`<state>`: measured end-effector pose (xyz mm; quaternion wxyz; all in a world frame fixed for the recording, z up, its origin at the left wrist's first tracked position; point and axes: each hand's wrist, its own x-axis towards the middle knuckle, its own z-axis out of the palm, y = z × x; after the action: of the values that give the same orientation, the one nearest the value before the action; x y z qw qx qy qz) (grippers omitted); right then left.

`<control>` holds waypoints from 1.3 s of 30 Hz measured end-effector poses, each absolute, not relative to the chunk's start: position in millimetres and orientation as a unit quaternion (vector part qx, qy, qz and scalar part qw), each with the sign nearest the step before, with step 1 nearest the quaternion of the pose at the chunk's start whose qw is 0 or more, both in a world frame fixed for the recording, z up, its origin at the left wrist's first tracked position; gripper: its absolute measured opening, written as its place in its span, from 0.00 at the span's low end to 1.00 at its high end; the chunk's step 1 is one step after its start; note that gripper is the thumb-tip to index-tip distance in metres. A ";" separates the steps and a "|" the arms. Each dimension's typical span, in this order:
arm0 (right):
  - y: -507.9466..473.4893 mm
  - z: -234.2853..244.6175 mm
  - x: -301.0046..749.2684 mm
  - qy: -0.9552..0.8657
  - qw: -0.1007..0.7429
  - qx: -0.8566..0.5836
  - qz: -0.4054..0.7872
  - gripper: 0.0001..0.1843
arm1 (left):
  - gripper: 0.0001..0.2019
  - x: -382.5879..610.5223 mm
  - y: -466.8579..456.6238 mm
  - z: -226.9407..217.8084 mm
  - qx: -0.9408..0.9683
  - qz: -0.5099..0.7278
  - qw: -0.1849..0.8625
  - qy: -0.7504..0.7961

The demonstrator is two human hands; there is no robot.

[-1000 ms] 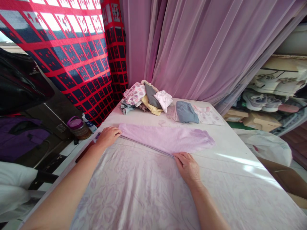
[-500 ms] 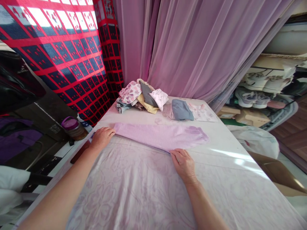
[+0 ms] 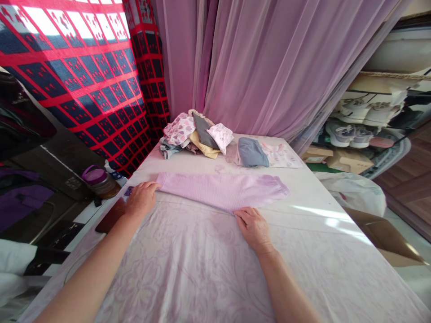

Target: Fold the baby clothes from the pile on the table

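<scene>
The person's left hand (image 3: 142,199) and right hand (image 3: 252,227) lay open and flat, pressing down without pinching anything. The left rested at the left end of a pale pink ribbed garment (image 3: 222,192), and the right sat at its near edge, both on a lilac patterned cloth (image 3: 182,273) spread over the near part of the table (image 3: 313,202). At the far end lay a heap of clothes (image 3: 191,137) and, to its right, a folded grey garment (image 3: 252,152).
</scene>
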<state>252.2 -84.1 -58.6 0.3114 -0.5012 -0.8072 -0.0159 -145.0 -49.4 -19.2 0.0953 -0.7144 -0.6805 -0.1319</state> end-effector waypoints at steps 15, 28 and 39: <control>-84.3 -58.1 252.1 -0.801 0.325 -0.503 -0.013 0.13 | 0.08 -15.1 -40.6 -45.0 -0.831 -0.253 -0.052 -0.493; -85.7 -54.4 249.7 -0.783 0.327 -0.529 0.022 0.14 | 0.13 -15.2 -51.9 -43.7 -0.844 -0.236 -0.049 -0.479; -91.9 -48.9 231.0 -0.818 0.274 -0.504 -0.029 0.21 | 0.23 -5.5 -65.8 -46.1 -0.882 -0.137 -0.033 -0.450</control>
<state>231.0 -91.9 -48.9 0.2739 -0.5042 -0.8185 -0.0291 -5.5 -65.8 -46.1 -0.0331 -0.8819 -0.4499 -0.1368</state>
